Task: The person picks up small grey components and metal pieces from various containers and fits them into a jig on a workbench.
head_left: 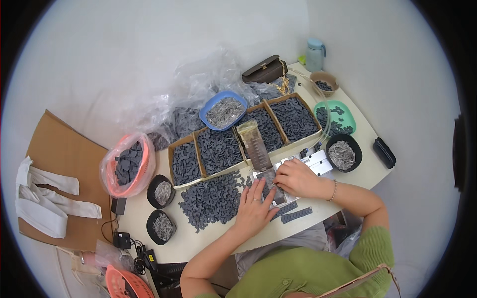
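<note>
Head view: I see both hands on a metal jig.
Left hand (254, 207): spread flat, pressing.
Right hand (296, 177): fingers curled, pinching small dark pieces.
Jig (271, 183): under both palms.
Pieces (211, 198): piled just left of left hand; light, stiff; pinch by edges.

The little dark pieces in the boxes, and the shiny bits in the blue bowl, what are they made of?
The dark pieces look like matte plastic or rubber: dull grey, no shine. The bits in the blue bowl look like metal: thin, silvery, glinting. Too small to be sure.
</note>
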Demonstrator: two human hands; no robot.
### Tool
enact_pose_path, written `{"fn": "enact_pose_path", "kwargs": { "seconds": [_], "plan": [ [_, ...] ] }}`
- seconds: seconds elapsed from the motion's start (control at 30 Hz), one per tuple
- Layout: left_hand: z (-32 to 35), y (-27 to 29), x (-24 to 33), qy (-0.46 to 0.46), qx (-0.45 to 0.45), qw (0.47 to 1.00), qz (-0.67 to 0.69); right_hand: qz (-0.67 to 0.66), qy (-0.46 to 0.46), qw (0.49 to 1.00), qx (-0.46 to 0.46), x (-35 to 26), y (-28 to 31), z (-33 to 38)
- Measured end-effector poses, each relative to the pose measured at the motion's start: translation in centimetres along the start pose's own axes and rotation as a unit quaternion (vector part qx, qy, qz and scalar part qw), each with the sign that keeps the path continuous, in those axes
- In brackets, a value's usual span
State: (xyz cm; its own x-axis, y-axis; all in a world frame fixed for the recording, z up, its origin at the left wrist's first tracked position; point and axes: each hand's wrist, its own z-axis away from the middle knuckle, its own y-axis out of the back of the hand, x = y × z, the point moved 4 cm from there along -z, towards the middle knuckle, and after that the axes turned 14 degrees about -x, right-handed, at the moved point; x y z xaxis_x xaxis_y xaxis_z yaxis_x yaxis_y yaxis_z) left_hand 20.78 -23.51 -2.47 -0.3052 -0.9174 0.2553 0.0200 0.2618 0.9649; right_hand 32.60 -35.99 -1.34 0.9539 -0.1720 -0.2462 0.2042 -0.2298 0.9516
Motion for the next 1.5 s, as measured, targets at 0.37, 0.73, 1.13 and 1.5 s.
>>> {"fn": "enact_pose_path", "kwargs": {
  "seconds": [0.37,0.73,1.13,1.5],
  "plan": [
    [0.4,-0.7,0.9,0.035,0.007,0.999,0.005,0.041,0.030,0.979,-0.197,0.6,-0.7,-3.7],
    [0.3,-1.0,0.9,0.041,0.002,0.999,-0.020,-0.080,-0.003,0.991,-0.106,5.1,6.8,-12.0],
    [0.3,-0.1,-1.3,0.028,-0.005,1.000,0.001,-0.073,-0.145,0.985,0.061,6.6,5.6,-11.7],
    [1.8,3.6,-4.7,0.071,0.133,0.985,0.088,0.169,0.149,0.969,0.101,-7.3,1.0,3.3]
  ]
}}
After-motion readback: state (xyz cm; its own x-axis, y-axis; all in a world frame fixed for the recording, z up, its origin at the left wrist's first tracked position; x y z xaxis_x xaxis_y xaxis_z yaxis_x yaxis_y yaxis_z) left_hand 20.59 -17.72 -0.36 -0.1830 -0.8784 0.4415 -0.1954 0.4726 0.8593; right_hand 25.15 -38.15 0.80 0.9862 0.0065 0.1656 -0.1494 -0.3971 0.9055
